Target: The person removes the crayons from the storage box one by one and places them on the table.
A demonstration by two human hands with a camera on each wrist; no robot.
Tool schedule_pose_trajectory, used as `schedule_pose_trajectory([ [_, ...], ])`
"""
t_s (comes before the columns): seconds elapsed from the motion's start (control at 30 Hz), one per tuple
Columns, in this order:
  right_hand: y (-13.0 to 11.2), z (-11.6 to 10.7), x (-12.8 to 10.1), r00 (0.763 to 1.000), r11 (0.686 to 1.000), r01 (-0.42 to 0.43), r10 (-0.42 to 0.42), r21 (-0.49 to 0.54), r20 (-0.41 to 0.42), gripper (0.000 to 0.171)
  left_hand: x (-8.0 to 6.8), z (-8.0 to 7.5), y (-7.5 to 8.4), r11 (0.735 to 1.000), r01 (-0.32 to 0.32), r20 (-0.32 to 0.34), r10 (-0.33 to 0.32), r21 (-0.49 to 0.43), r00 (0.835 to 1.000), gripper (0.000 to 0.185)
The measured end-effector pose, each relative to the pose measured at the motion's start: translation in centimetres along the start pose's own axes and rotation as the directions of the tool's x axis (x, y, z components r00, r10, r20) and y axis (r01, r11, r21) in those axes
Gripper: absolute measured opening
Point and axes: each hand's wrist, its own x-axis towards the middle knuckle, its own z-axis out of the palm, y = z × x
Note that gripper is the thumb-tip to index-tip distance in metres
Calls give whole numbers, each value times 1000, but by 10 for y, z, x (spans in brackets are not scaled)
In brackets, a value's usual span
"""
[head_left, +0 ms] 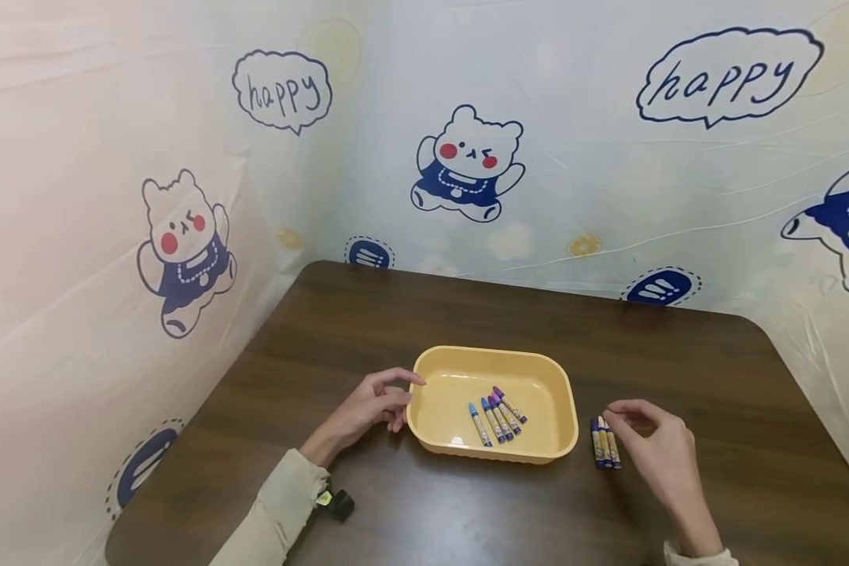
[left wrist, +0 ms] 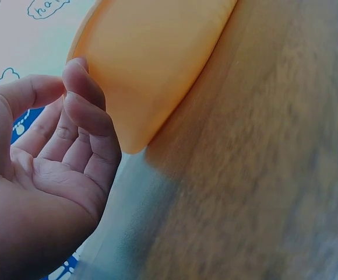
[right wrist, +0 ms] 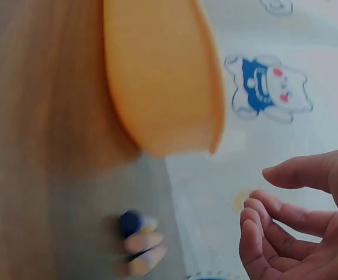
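A yellow plastic basket (head_left: 491, 359) stands on the brown table, and several crayons (head_left: 494, 423) with blue and purple tips lie inside it. At its left end, my left hand (head_left: 375, 405) grips the rim lightly, the index finger reaching over the edge. In the left wrist view the fingers (left wrist: 87, 87) bend at the basket's rim (left wrist: 78, 41). To the right of the basket, three crayons (head_left: 606, 444) lie side by side on the table. Just above them hovers my right hand (head_left: 658, 452); in the right wrist view, thumb and fingers (right wrist: 297, 219) are apart with nothing between them.
The dark wooden table (head_left: 368, 314) extends around the basket. Behind it and along the sides hangs a pale curtain (head_left: 573, 181) printed with bears and lettering. A small black object (head_left: 339, 505) is at the left sleeve's cuff.
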Motion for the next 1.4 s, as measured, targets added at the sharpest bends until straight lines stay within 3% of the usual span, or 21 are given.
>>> schedule_pose_trajectory([
  [0.17, -22, -1, 6, 993, 993, 117, -117, 27, -16, 17, 2, 0, 3, 1000, 12, -4, -12, 9, 1000, 35],
  [0.37, -50, 8, 15, 974, 974, 225, -225, 25, 28, 12, 1, 0, 2, 1000, 25, 0, -25, 2, 1000, 37],
  [0.7, -86, 35, 24, 946, 954, 296, -299, 42, 129, 14, -3, 1, -2, 998, 56, -20, -56, 0, 998, 36],
  [1.07, -91, 64, 38, 940, 964, 256, -264, 64, 218, 16, -1, 1, 4, 999, 39, -16, -39, -17, 999, 36],
  [1.23, -81, 88, 41, 926, 970, 242, -220, -36, 306, 18, 0, 0, 4, 999, 33, -28, -34, -8, 999, 37],
  [1.4, -67, 109, 38, 906, 967, 211, -137, -146, 400, 10, 0, 1, 1, 998, 52, -25, -53, -19, 998, 37],
])
